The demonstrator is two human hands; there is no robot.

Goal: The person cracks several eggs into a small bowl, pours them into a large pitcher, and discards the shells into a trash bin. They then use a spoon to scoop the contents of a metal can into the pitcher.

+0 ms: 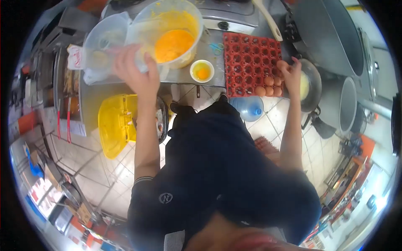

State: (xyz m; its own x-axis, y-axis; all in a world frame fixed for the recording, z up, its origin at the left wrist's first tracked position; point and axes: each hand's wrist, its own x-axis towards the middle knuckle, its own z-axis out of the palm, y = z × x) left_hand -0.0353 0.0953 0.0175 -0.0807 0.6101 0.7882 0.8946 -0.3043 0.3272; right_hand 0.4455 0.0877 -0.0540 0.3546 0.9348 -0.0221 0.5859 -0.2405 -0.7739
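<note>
My left hand [136, 71], slightly blurred, reaches over the rim area between a translucent tub [93, 50] and a big clear bucket [196, 19]. Its fingers are spread, with nothing visible in them. Beaten orange-yellow egg [173, 45] fills the bucket's bottom. In front of the bucket stands a small white bowl [193, 77] holding a cracked egg with a whole yolk [203, 74]. My right hand [293, 79] is at the right edge of a red egg tray [247, 58], its fingers closed on a brown egg [282, 65]. Several brown eggs [269, 90] sit in the tray's near right corner.
Right of the tray sits a round pan [317, 81] with something pale in it, beside large grey pots [348, 104]. Scissors [217, 48] lie behind the bowl. Below the counter edge are a yellow lidded bin [111, 125] and a blue water bottle [248, 108].
</note>
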